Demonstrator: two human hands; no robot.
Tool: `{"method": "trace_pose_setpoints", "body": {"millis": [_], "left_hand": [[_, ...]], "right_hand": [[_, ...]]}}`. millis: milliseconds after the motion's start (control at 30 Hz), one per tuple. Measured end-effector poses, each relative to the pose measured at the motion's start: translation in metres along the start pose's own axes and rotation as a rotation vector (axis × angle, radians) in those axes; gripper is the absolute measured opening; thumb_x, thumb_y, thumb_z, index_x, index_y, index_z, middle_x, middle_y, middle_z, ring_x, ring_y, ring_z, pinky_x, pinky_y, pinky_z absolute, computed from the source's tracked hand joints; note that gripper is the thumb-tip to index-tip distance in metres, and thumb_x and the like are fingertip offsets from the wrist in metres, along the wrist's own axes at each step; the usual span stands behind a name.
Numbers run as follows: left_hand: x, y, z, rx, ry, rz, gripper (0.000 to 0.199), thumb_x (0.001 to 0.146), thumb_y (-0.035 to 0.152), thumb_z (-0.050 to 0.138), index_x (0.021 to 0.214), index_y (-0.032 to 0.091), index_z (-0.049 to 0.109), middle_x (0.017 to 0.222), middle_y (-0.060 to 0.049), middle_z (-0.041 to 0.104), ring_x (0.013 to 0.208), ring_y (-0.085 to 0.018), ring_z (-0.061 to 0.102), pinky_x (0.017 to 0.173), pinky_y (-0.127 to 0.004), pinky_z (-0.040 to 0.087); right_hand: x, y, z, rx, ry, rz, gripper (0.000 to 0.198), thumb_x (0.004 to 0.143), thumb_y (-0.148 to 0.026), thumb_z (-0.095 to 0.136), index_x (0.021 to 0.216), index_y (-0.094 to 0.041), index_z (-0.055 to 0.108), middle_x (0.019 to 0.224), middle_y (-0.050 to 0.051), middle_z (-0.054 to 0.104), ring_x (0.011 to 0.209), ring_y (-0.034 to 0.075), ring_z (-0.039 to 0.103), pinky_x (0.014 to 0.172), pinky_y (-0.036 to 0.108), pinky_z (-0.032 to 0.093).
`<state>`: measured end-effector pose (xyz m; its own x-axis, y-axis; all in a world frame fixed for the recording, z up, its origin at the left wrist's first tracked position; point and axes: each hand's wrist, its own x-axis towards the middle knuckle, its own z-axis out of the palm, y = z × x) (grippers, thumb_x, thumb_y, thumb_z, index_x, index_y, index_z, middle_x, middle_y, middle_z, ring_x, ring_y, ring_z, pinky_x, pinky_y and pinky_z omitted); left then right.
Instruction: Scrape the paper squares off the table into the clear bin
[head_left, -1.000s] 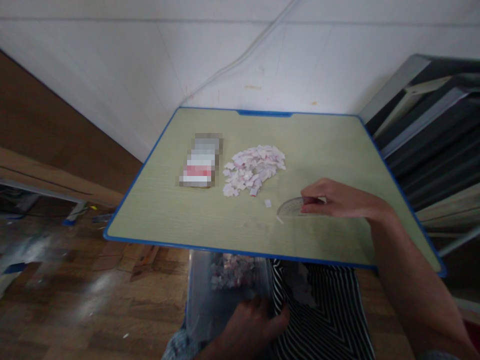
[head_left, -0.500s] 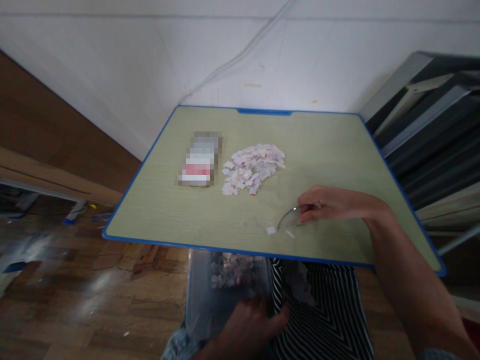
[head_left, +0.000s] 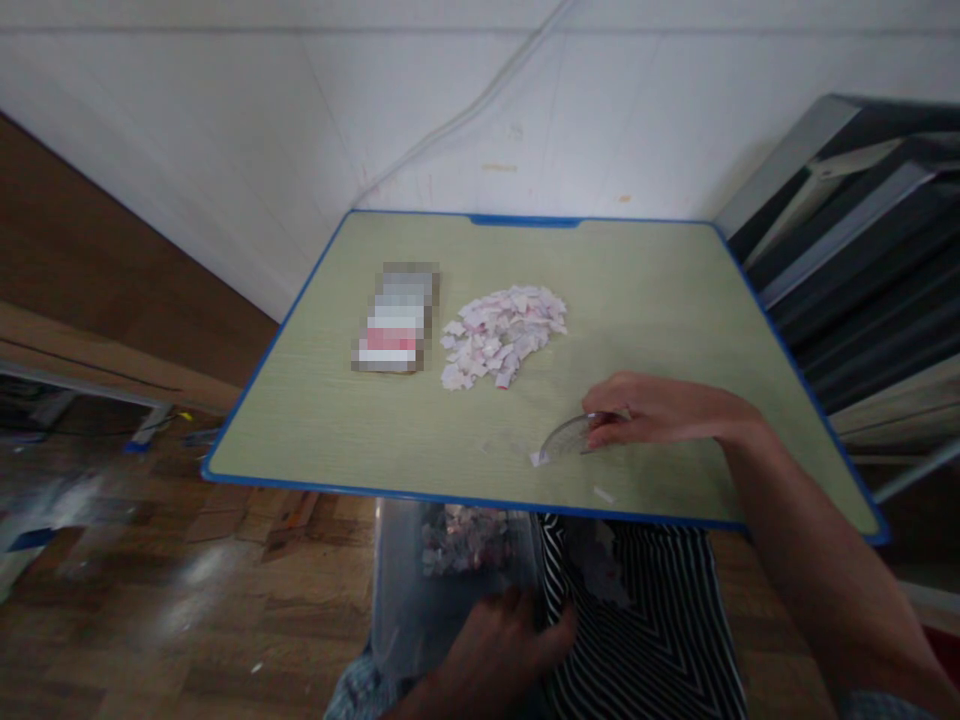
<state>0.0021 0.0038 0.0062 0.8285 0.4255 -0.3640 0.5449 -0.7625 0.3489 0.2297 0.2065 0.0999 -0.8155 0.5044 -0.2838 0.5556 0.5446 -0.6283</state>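
My right hand point(head_left: 619, 410) grips a clear, round-edged disc point(head_left: 568, 437), perhaps a plastic lid, tilted with its curved edge down at the table. A small white paper scrap point(head_left: 538, 459) lies against that edge, and a thin paper strip point(head_left: 604, 495) lies nearer the table's front. Beyond the hand is a heap of torn paper pieces point(head_left: 506, 335). Below the table edge, my left hand point(head_left: 506, 640) is curled at the right side of a translucent plastic tub point(head_left: 405, 600) on my lap, thumb apart from the fingers. Several scraps point(head_left: 469, 540) are in the tub.
A blurred-out phone-like object point(head_left: 396, 320) lies left of the heap on the blue-edged table point(head_left: 645, 290). Striped cloth point(head_left: 660, 610) with a light patch covers my lap. Dark folded frames point(head_left: 862, 240) lean at right; a white wall with a cable point(head_left: 465, 115) stands behind.
My right hand has slid the clear disc a little to the left, up to the white scrap. The thin strip has shifted right and nearer the front edge. My left hand has stayed put.
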Motion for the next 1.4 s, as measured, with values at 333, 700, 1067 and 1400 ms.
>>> {"method": "trace_pose_setpoints", "body": {"millis": [333, 700, 1067, 1400], "left_hand": [[0.001, 0.000, -0.006, -0.012, -0.030, -0.003, 0.052, 0.093, 0.014, 0.054, 0.136, 0.019, 0.026, 0.098, -0.011, 0.063, 0.082, -0.026, 0.064, 0.059, -0.033, 0.055], [0.001, -0.001, -0.005, 0.015, -0.021, 0.005, 0.053, 0.093, 0.014, 0.055, 0.136, 0.019, 0.025, 0.095, -0.010, 0.064, 0.078, -0.024, 0.064, 0.058, -0.033, 0.055], [0.002, 0.000, -0.006, -0.002, -0.058, -0.011, 0.051, 0.095, 0.016, 0.052, 0.138, 0.021, 0.024, 0.099, -0.011, 0.063, 0.083, -0.026, 0.065, 0.061, -0.035, 0.057], [0.001, -0.001, -0.006, -0.012, -0.061, -0.008, 0.052, 0.096, 0.016, 0.051, 0.139, 0.020, 0.023, 0.099, -0.011, 0.063, 0.084, -0.026, 0.065, 0.061, -0.036, 0.057]], "right_hand": [[-0.016, 0.009, -0.007, 0.031, -0.055, 0.107, 0.036, 0.085, -0.041, 0.056, 0.061, -0.014, 0.057, 0.053, -0.003, 0.048, 0.051, 0.009, 0.043, 0.048, 0.022, 0.029], [-0.022, 0.008, -0.008, 0.144, -0.229, 0.167, 0.033, 0.081, -0.037, 0.060, 0.057, -0.014, 0.055, 0.051, -0.004, 0.044, 0.049, 0.007, 0.039, 0.046, 0.021, 0.026], [-0.026, 0.015, -0.009, 0.172, -0.321, 0.142, 0.038, 0.079, -0.044, 0.061, 0.057, -0.013, 0.053, 0.053, -0.003, 0.044, 0.052, 0.008, 0.040, 0.048, 0.021, 0.026], [-0.027, 0.016, -0.009, 0.185, -0.325, 0.170, 0.040, 0.078, -0.046, 0.059, 0.057, -0.014, 0.052, 0.053, -0.003, 0.043, 0.052, 0.008, 0.040, 0.047, 0.021, 0.027]]}}
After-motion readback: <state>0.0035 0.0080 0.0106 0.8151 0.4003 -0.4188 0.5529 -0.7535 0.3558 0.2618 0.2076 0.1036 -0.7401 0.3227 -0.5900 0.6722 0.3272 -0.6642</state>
